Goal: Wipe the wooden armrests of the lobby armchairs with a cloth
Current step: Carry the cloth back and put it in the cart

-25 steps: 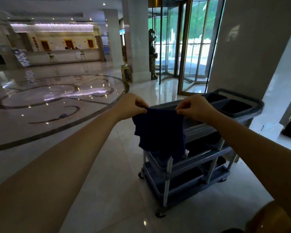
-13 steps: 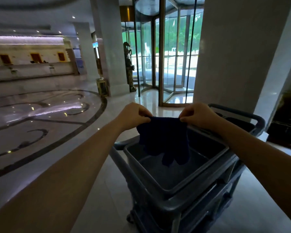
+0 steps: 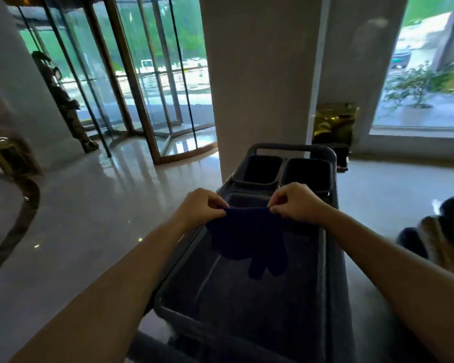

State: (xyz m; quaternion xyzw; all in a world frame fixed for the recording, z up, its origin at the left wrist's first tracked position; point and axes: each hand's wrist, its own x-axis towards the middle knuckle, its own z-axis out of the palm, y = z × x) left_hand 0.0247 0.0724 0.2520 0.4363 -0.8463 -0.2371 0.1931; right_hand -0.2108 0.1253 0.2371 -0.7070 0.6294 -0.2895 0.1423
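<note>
A dark blue cloth (image 3: 247, 237) hangs in front of me, pinched at its top edge by both hands. My left hand (image 3: 198, 206) grips the cloth's left corner and my right hand (image 3: 296, 203) grips the right corner, a short span apart. The cloth dangles over the top tray of a grey service cart (image 3: 333, 258). At the right edge a dark seat with a patterned cushion (image 3: 440, 231) shows partly; I cannot make out any wooden armrest.
The cart has two dark bins (image 3: 307, 174) at its far end, close to a wide white pillar (image 3: 260, 74). A revolving glass door (image 3: 147, 82) and a statue (image 3: 63, 100) stand at the left. A gold stand (image 3: 336, 127) sits behind the cart. Glossy marble floor (image 3: 89, 218) spreads left.
My view has swung right and moved up to the cart, so the pillar and window now fill the background. Both hands keep the same grip on the cloth over the tray.
</note>
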